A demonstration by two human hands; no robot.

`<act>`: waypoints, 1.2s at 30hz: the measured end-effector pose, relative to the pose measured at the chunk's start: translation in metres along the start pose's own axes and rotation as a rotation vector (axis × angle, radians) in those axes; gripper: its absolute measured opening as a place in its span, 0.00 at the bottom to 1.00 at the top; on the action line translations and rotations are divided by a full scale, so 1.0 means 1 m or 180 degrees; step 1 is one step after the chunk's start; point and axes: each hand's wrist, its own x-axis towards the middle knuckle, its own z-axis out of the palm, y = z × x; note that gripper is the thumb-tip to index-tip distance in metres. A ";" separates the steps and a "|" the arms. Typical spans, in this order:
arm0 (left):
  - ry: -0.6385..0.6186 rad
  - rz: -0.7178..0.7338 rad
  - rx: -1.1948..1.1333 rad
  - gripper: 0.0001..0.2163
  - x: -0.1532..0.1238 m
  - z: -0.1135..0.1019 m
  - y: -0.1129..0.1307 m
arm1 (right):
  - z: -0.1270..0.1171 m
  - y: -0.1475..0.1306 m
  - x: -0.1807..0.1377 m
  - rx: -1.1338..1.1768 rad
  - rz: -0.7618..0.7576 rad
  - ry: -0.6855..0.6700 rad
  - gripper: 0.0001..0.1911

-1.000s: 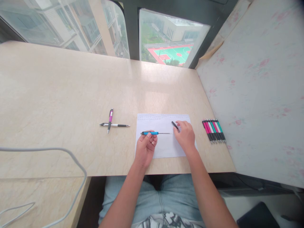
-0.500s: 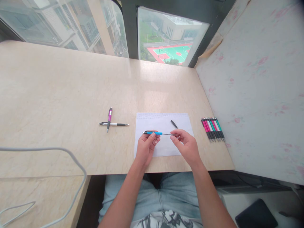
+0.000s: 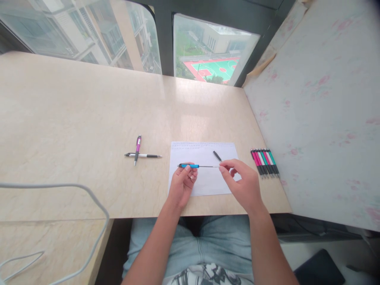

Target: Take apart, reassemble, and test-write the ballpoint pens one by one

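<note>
My left hand point(image 3: 183, 184) is closed around the blue barrel point(image 3: 193, 166) of a pen lying level above the paper. A thin ink refill point(image 3: 208, 166) sticks out of the barrel's right end. With thumb and forefinger, my right hand point(image 3: 242, 182) pinches at the refill's tip; whether a spring is there is too small to tell. Just beyond these fingers, a black pen grip section point(image 3: 217, 155) rests on the white paper point(image 3: 202, 186), which has rows of faint writing along its top edge.
On the left a purple pen point(image 3: 138, 145) lies across a white and black pen point(image 3: 148, 156). Several pink, white and green pens point(image 3: 264, 162) stand in a row by the papered wall point(image 3: 326, 138). A grey cable point(image 3: 74, 186) curves at lower left. Windows border the desk point(image 3: 89, 103).
My right hand has moved a little to the right, and more of the refill shows outside the blue barrel. My left hand has stayed nearly in place.
</note>
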 end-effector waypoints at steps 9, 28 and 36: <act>0.0023 0.0051 -0.0328 0.08 0.000 0.000 0.003 | 0.018 0.044 0.003 -0.0095 0.0406 0.0153 0.08; 0.0036 0.0061 -0.0239 0.07 -0.002 0.002 0.002 | 0.048 0.059 0.005 -0.0325 0.0648 0.0020 0.11; -0.0096 0.0240 0.0656 0.09 -0.005 0.005 -0.004 | 0.032 0.034 -0.015 0.1449 0.1092 -0.0348 0.11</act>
